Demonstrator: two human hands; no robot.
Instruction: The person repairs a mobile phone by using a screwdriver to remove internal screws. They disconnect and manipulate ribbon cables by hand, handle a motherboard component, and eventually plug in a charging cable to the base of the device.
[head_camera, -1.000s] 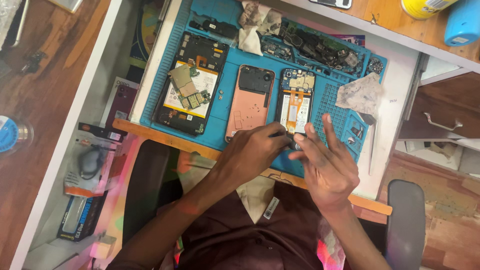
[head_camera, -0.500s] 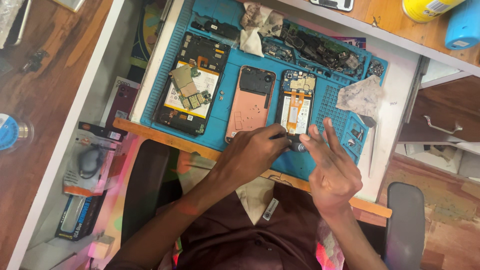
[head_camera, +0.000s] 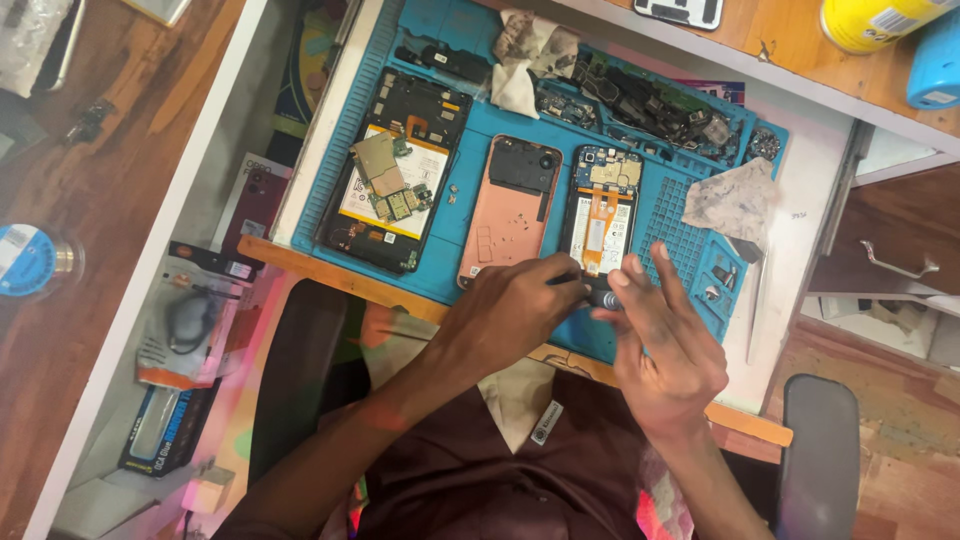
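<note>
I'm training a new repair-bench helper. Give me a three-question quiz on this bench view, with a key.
1. True or false: the pink back cover lies on the blue mat between two opened phones.
2. Which hand grips the small dark tool? A) left hand B) right hand C) neither
3. Fill in: a yellow ____ stands on the wooden shelf at the top right.

Key
1. True: the large opened phone lies on one side of it, the small opened phone on the other.
2. A: the left hand closes on it; the right hand is beside it, fingers spread.
3. Can.
</note>
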